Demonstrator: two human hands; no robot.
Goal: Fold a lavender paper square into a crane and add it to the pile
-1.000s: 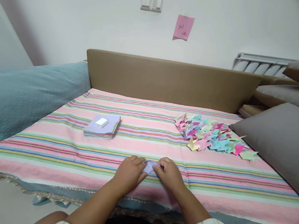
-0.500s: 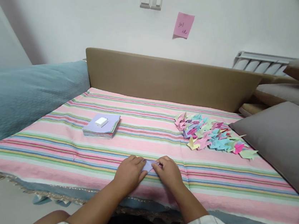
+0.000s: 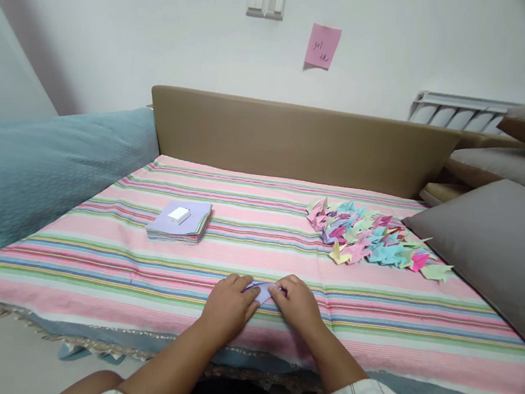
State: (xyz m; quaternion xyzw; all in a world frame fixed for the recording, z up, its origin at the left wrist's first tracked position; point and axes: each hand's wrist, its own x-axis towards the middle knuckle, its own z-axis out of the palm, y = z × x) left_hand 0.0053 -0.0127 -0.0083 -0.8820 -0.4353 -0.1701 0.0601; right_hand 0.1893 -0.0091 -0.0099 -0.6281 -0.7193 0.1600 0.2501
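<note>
Low over the near part of the striped cloth, a small folded sheet of purple paper lies between my two hands. My left hand is closed on its left side, with fingers at the upper edge and the thumb lower down. The right side is pinched by my right hand, thumb against the curled index finger. Both hands cover the ends of the paper, so its full outline is hidden.
A stack of coloured paper with a small white box on top sits at left. Many folded paper cranes lie at right, near a grey cushion. A brown backrest stands behind the striped cloth.
My left fingers and thumb have shifted slightly on the paper, and its upper left edge now looks raised or folded. The right hand stays nearly in place.
</note>
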